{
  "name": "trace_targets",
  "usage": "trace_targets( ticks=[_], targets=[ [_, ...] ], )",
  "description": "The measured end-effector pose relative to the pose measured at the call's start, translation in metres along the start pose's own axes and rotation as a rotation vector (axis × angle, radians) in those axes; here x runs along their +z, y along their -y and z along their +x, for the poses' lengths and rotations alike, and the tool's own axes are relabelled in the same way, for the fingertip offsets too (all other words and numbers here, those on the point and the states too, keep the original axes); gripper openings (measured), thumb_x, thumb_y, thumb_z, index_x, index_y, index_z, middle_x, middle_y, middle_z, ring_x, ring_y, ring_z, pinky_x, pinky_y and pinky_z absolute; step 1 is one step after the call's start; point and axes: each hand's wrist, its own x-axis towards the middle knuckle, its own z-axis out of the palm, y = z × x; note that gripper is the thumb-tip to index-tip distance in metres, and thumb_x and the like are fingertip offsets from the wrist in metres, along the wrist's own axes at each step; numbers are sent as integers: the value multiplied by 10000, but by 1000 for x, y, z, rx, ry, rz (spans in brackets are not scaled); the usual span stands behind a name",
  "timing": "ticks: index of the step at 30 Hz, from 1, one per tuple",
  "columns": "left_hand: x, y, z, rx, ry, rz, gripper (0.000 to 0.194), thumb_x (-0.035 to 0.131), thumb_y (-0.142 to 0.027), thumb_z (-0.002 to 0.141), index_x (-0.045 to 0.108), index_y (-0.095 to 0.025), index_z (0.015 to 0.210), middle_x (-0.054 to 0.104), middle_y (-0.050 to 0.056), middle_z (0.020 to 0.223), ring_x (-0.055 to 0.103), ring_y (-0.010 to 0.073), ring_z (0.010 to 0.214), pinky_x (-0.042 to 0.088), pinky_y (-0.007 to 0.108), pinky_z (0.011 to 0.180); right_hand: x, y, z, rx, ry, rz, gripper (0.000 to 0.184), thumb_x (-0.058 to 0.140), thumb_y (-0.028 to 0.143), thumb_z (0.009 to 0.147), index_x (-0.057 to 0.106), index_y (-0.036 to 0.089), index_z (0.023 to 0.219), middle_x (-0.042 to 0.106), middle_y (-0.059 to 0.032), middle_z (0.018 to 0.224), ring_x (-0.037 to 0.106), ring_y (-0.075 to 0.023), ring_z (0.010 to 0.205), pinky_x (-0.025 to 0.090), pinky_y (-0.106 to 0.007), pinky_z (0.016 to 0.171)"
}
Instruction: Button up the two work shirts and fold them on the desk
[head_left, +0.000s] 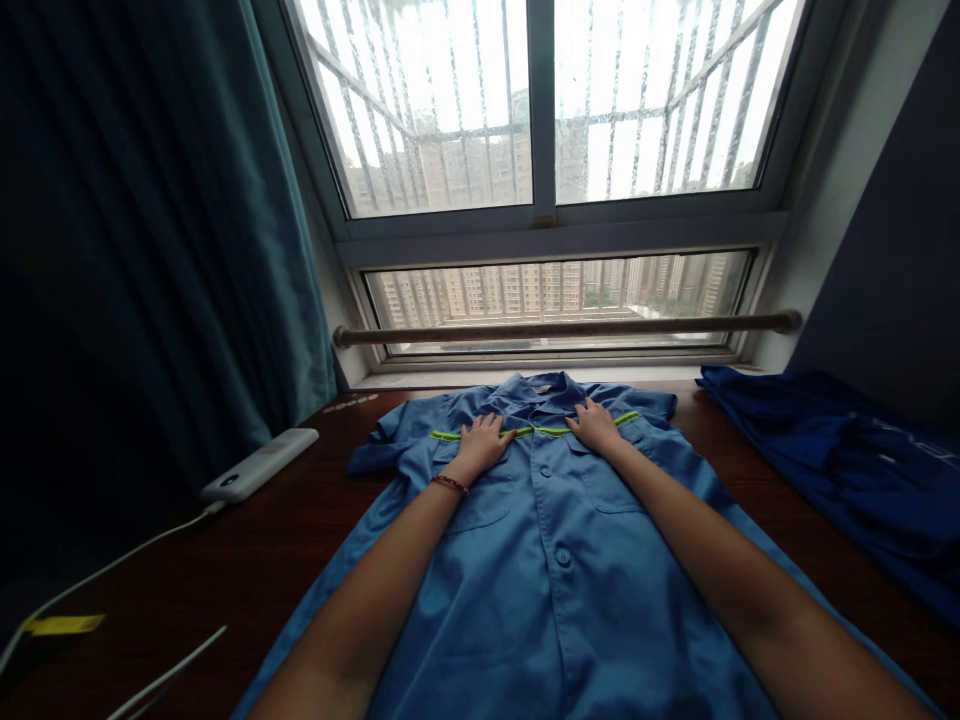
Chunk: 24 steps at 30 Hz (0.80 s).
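Note:
A light blue short-sleeved work shirt (540, 560) lies face up and buttoned on the dark wooden table (247, 560), collar toward the window. A neon yellow-green stripe (536, 431) runs across its chest. My left hand (484, 443) rests flat on the left chest beside the stripe, fingers spread; a red-brown bracelet (449, 485) circles that wrist. My right hand (594, 424) lies flat on the right chest near the collar, fingers stretched out. Both forearms stretch over the shirt front. Neither hand grips anything.
A white power bank (259, 463) with a white cable (112, 565) lies on the table at left, near a teal curtain (150, 250). Dark blue garments (847, 470) are piled at right. A yellow tag (64, 625) sits at the left edge. A window with a rail (562, 327) stands behind.

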Motion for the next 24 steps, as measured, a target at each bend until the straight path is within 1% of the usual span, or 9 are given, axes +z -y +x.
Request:
trace_targets(
  ticks=[5, 6, 8, 10, 12, 14, 17, 20, 24],
  targets=[
    [-1, -4, -2, 37, -92, 13, 508, 321, -550, 833, 472, -221, 1190, 350, 88, 1363, 224, 332, 1269, 204, 608, 969, -2, 4, -4, 27, -41, -5, 470, 430, 475, 825, 568, 94, 1063, 402, -214, 1222, 399, -319, 1089, 316, -385, 890],
    [-3, -6, -3, 88, -127, 18, 482, 344, -518, 840, 471, -210, 1189, 347, 87, 1366, 211, 314, 1280, 188, 582, 994, -3, 5, -5, 40, -52, -7, 476, 440, 475, 820, 563, 84, 1062, 403, -220, 1211, 394, -328, 1087, 318, -391, 886],
    [-6, -9, -4, 259, -165, 8, 438, 366, -448, 859, 451, -197, 1207, 375, 81, 1349, 248, 255, 1275, 180, 491, 1043, -8, 7, -7, 42, -87, -14, 461, 438, 441, 829, 544, 61, 1067, 417, -231, 1174, 386, -339, 1081, 320, -401, 875],
    [-9, -13, -5, 431, -135, -36, 417, 356, -411, 875, 433, -193, 1222, 445, 74, 1293, 365, 200, 1208, 250, 380, 1036, -13, 11, -10, -51, -106, -16, 399, 376, 360, 868, 527, 49, 1067, 451, -228, 1121, 398, -323, 1066, 320, -398, 872],
    [-12, -17, -6, 505, -89, -79, 402, 336, -412, 883, 453, -193, 1199, 514, 67, 1213, 459, 176, 1112, 339, 307, 973, -18, 16, -13, -201, -85, -5, 350, 307, 299, 894, 537, 79, 1041, 501, -189, 1055, 444, -273, 1013, 337, -358, 855],
    [-12, -19, -7, 500, -83, -86, 390, 327, -422, 885, 491, -193, 1155, 555, 60, 1148, 489, 179, 1059, 380, 286, 921, -20, 20, -14, -326, -29, 13, 318, 313, 303, 897, 564, 134, 994, 538, -130, 1002, 479, -223, 958, 357, -300, 829],
    [-11, -20, -8, 458, -107, -46, 388, 318, -441, 882, 524, -204, 1109, 577, 45, 1109, 484, 199, 1038, 387, 302, 894, -18, 24, -12, -411, 31, 30, 273, 391, 330, 876, 567, 184, 1025, 546, -77, 1040, 468, -188, 991, 345, -252, 854],
    [-9, -22, -4, 351, -100, -2, 412, 270, -438, 892, 508, -217, 1146, 565, 36, 1145, 489, 214, 1010, 388, 321, 874, -11, 23, -7, -399, 54, 30, 348, 391, 367, 874, 518, 172, 1134, 520, -94, 1122, 394, -213, 1104, 280, -293, 942],
    [-7, -28, 15, 183, 35, 45, 420, 248, -376, 899, 451, -235, 1238, 444, 35, 1303, 454, 220, 1099, 329, 351, 947, -3, 20, -4, -335, 84, 27, 431, 362, 423, 871, 475, 166, 1198, 488, -121, 1186, 302, -274, 1184, 225, -382, 975]
  ],
)
